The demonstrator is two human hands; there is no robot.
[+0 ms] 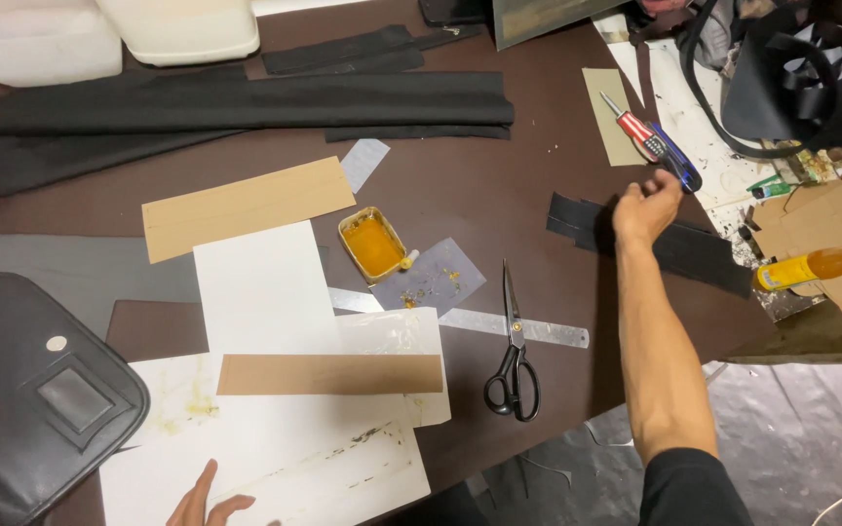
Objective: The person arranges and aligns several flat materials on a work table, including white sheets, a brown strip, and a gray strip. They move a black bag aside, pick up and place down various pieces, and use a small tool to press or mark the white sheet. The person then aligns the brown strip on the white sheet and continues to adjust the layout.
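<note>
A: Right hand (647, 206) first. What is the grip doing?

B: Arm stretched far across the dark table (499, 200). Fingers curled in, seen from the back of the hand. They sit at the top edge of the black strips (686, 249), which lie flat and run slantwise from left of the hand to lower right. Whether the fingers pinch a strip or only rest on it, I cannot tell; the fingertips are hidden.

A: Anything close by the knuckles?

B: The screwdriver (651, 142), red and blue handle, lies just beyond the hand, its tip on a tan card (608, 117). The handle end is near the fingers, apart from them as far as I can see.

A: Left hand?

B: Left hand (205, 502) at the bottom edge, only fingers in view. Spread and loose, holding nothing, fingertips on the white paper (275, 468).

A: Now outward from there.

B: A brown card strip (329, 374) lies across that white paper. Above it another white sheet (263, 282) and a longer brown card (246, 206). A small tin of yellow glue (373, 244) stands open near the middle of the table. A steel ruler (548, 332) lies between the tin and the black scissors (513, 362), which are closed, blades pointing away. Black bag (36, 390) at far left. Folded black cloth (236, 105) along the far side. A yellow bottle (816, 268) lies on its side at right, well apart from the right hand.
</note>
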